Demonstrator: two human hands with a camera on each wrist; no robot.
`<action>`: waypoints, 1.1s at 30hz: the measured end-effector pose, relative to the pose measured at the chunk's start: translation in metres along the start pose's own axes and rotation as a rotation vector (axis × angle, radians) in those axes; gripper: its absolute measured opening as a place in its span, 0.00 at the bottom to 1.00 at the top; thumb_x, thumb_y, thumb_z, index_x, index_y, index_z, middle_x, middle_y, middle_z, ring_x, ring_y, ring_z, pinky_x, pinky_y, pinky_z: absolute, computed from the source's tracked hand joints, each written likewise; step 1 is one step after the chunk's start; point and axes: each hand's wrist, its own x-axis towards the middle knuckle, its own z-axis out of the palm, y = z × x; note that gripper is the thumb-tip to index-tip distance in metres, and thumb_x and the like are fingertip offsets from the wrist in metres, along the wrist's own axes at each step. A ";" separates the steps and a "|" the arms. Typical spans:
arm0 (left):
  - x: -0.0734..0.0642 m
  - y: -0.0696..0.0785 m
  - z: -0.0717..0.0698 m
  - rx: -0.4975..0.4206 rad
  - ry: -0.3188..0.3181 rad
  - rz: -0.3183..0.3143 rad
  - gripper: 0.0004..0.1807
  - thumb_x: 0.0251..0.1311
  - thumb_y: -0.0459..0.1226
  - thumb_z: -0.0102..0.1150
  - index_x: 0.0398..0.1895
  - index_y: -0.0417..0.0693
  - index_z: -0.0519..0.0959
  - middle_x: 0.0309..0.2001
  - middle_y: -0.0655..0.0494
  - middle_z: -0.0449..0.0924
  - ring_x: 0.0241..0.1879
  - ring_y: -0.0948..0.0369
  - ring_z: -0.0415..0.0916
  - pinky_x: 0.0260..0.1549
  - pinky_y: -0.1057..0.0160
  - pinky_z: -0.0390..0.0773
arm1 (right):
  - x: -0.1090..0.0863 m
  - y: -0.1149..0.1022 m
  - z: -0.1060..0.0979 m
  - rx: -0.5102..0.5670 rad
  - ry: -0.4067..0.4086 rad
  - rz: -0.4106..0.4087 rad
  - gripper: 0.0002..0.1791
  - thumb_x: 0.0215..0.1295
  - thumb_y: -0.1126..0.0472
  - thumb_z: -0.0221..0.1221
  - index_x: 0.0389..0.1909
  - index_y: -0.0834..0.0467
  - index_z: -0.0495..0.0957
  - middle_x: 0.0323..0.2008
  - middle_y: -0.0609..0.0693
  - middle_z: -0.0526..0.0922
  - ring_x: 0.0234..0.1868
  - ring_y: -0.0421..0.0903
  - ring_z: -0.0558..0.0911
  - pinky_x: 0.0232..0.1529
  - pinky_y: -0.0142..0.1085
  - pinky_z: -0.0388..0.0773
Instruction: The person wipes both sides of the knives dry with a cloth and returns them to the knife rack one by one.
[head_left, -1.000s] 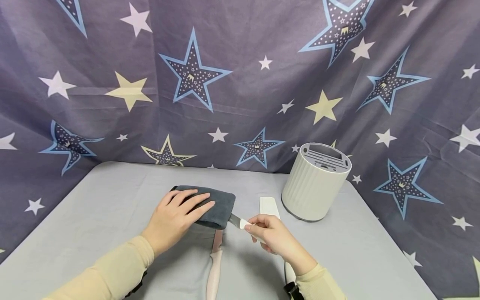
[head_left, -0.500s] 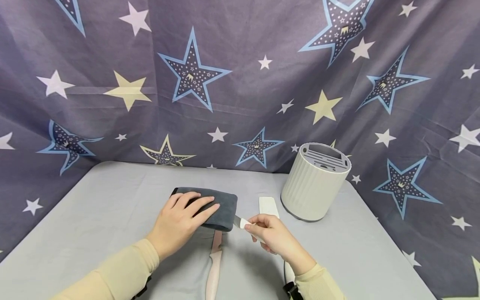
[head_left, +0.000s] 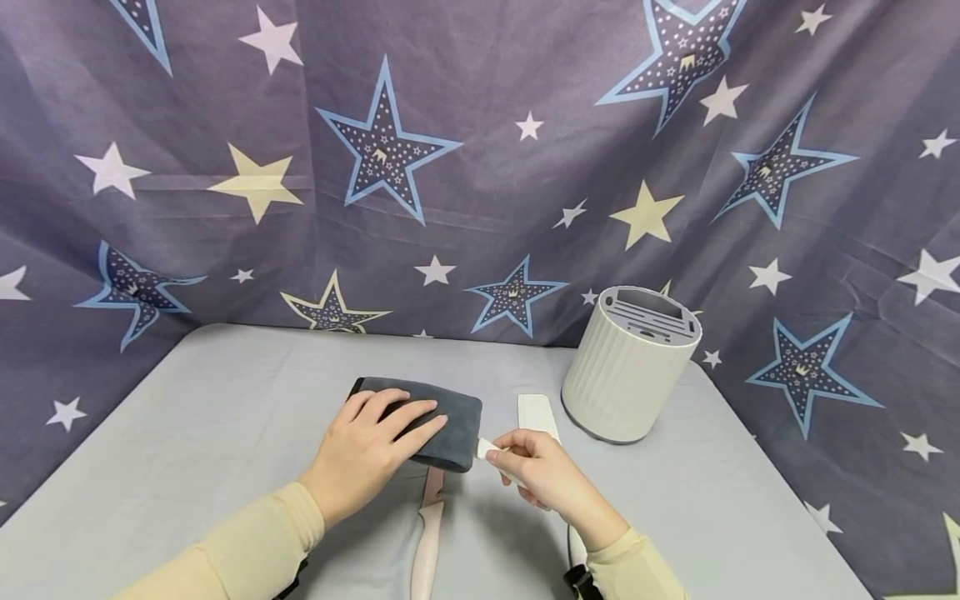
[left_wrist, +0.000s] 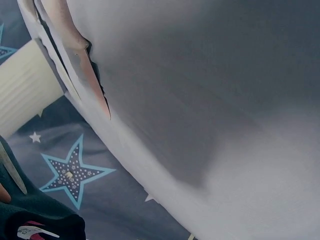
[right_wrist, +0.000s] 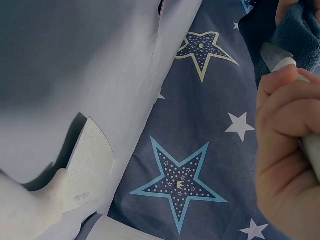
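Observation:
My left hand grips a folded dark grey cloth, its fingers spread over the top. A knife with a white handle is pinched in my right hand. The cloth covers the blade in the head view, right up to the handle. From the right wrist, a short metal stretch of the blade shows against the cloth. The left wrist view catches the cloth at its lower left corner, with a pale strip of blade along it. Both hands are raised over the table.
A pink knife lies on the grey table below the cloth. To the right lies a knife with a broad white blade, partly behind my right hand. A ribbed cream knife block stands at the back right.
My left hand has slid the cloth rightward and slightly toward me along the blade, up to the handle. The metal visible earlier is now covered in the head view. My right hand has stayed nearly still.

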 end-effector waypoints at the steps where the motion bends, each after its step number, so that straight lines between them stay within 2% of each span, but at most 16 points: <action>1: 0.000 0.000 0.000 -0.001 -0.001 0.000 0.21 0.58 0.38 0.48 0.52 0.56 0.84 0.51 0.57 0.84 0.48 0.49 0.78 0.43 0.51 0.75 | 0.000 0.000 0.000 -0.001 0.000 -0.001 0.15 0.69 0.58 0.57 0.44 0.68 0.78 0.21 0.47 0.74 0.10 0.37 0.59 0.11 0.26 0.55; 8: 0.001 0.002 0.000 0.005 -0.012 -0.003 0.21 0.57 0.38 0.49 0.52 0.56 0.84 0.51 0.57 0.84 0.49 0.49 0.78 0.44 0.51 0.75 | 0.002 -0.001 0.000 -0.011 -0.003 -0.005 0.15 0.69 0.57 0.57 0.44 0.67 0.78 0.22 0.47 0.74 0.10 0.37 0.59 0.12 0.27 0.55; 19: 0.003 0.005 0.000 -0.001 0.006 -0.005 0.21 0.54 0.39 0.51 0.51 0.57 0.84 0.51 0.58 0.84 0.48 0.50 0.78 0.43 0.51 0.75 | 0.003 -0.002 0.001 -0.013 -0.002 0.006 0.17 0.69 0.56 0.57 0.46 0.68 0.78 0.22 0.47 0.74 0.11 0.37 0.58 0.12 0.26 0.55; 26: 0.002 0.002 -0.002 0.015 -0.062 0.005 0.21 0.57 0.38 0.51 0.54 0.58 0.83 0.52 0.58 0.83 0.50 0.50 0.77 0.45 0.51 0.76 | 0.004 -0.001 0.001 -0.007 -0.008 -0.002 0.16 0.69 0.57 0.57 0.46 0.67 0.78 0.22 0.47 0.74 0.10 0.36 0.58 0.12 0.26 0.55; 33: 0.001 -0.002 0.000 0.010 -0.022 0.014 0.21 0.58 0.36 0.48 0.52 0.57 0.84 0.51 0.57 0.83 0.48 0.49 0.78 0.43 0.51 0.75 | 0.003 0.000 -0.001 0.002 -0.008 -0.006 0.16 0.69 0.57 0.57 0.45 0.68 0.78 0.22 0.47 0.74 0.11 0.36 0.58 0.11 0.26 0.55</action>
